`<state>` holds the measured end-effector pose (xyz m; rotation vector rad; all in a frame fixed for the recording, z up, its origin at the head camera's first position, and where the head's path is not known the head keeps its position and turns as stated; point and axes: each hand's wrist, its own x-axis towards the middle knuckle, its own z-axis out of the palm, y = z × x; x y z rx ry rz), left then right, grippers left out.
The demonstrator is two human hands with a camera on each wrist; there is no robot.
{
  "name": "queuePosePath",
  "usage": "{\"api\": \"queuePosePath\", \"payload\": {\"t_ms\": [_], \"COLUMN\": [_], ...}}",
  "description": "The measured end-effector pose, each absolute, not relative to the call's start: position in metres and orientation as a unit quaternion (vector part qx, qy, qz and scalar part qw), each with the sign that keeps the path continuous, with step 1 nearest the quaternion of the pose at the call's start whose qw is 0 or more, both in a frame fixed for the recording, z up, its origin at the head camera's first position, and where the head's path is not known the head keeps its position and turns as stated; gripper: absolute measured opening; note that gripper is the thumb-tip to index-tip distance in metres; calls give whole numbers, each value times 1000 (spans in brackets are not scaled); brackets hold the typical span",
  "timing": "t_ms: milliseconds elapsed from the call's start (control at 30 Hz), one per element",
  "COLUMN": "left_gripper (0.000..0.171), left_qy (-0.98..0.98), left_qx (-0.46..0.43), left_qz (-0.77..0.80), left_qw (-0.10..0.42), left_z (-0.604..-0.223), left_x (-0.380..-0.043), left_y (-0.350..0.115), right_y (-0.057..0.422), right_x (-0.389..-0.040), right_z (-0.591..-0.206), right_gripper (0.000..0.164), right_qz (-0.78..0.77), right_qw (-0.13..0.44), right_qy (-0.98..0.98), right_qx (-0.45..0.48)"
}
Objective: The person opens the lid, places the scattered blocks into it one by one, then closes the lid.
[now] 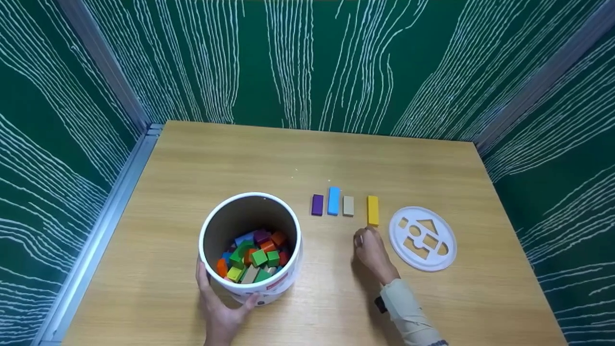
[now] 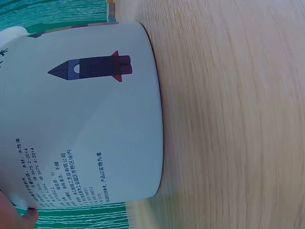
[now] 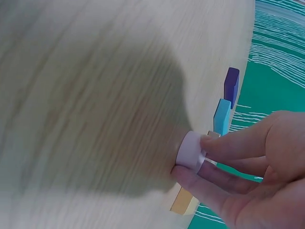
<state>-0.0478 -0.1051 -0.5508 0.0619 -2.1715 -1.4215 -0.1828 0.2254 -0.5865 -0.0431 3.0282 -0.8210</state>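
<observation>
My left hand [image 1: 222, 315] grips the near side of a white round bucket [image 1: 288, 283], thumb and fingers spread around its wall. Inside it lie many coloured blocks [image 1: 258, 258]. In the left wrist view the bucket's side [image 2: 95, 124] shows a printed rocket, with a bit of hand at the lower left corner. My right hand [image 1: 374, 252] pinches a pale pink block with a curved side [image 3: 189, 151], low at the tabletop. Just beyond that hand lies a yellow block [image 1: 373, 210]. To its left are a beige block [image 1: 348, 205], a blue block [image 1: 333, 201] and a purple block [image 1: 317, 204].
A white round lid [image 1: 435, 262] with shaped cut-outs lies right of my right hand. The wooden table [image 1: 230, 158] ends at green walls [image 1: 254, 62] with white wavy lines, at the back and both sides. A metal rail [image 1: 103, 235] runs along the left edge.
</observation>
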Motion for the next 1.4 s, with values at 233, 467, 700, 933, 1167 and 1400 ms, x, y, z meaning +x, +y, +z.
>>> {"api": "queuePosePath", "payload": {"t_ms": [233, 467, 700, 933, 1167, 1400], "left_gripper": [118, 118, 116, 117, 113, 110], "left_qy": [-807, -810, -810, -802, -802, -796], "left_qx": [39, 52, 46, 31, 39, 41], "left_qz": [-529, -527, -525, -534, -538, -547], "left_qw": [261, 251, 257, 267, 258, 256], "left_z": [-549, -547, -548, -549, -527, -519], "left_x": [-49, -48, -48, -48, -44, -43], "left_y": [-105, -105, -106, -105, -98, -96], "right_y": [221, 219, 223, 226, 227, 225], "right_x": [-181, -179, -176, -173, -171, -171], "right_z": [-589, -591, -592, -593, -587, -575], "right_gripper": [18, 19, 17, 14, 16, 18], "right_qz": [-270, -276, -294, -307, -335, -350], "right_qw": [-3, -9, -34, -79, -55, -42], "right_qy": [963, 961, 955, 948, 941, 936], "right_qx": [-6, 3, -3, -31, 9, 14]}}
